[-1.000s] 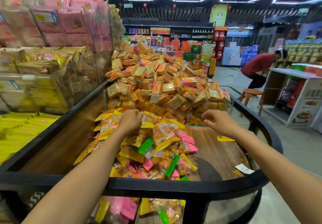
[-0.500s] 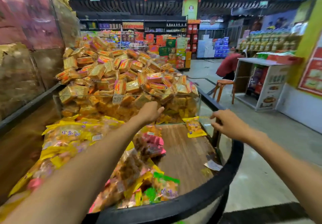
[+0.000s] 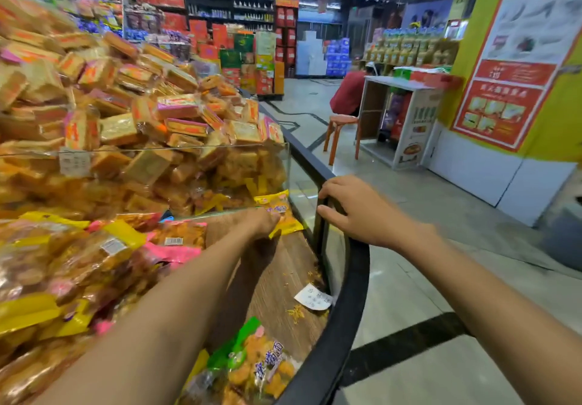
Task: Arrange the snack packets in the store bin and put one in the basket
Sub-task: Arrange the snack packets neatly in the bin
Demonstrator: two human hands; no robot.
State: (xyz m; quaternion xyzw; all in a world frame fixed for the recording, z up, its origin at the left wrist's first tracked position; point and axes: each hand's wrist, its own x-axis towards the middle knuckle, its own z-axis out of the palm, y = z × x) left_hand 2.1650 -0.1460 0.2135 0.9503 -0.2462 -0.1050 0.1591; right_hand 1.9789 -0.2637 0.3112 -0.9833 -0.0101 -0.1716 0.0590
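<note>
So the stray yellow plastic snack packet is lying flat on the bare wooden floor of the black-rimmed store bin, right up against the clear divider panel and well apart from the main heap of yellow and pink packets on my left. Its long axis runs roughly away from me, tilted a bit toward the rim. My left hand is the nearer one by far: arm stretched forward across the bin, fingertips down on the packet's near edge. Looks like I'm pinching it, but the fingers are hidden under the hand, so I can't honestly tell. My right hand is just beside it to the right, curled over the rim and gripping it for balance. A green-topped packet sits close to me. Next job, I'd guess, is dragging the stray back left toward the heap. No basket in sight.
</note>
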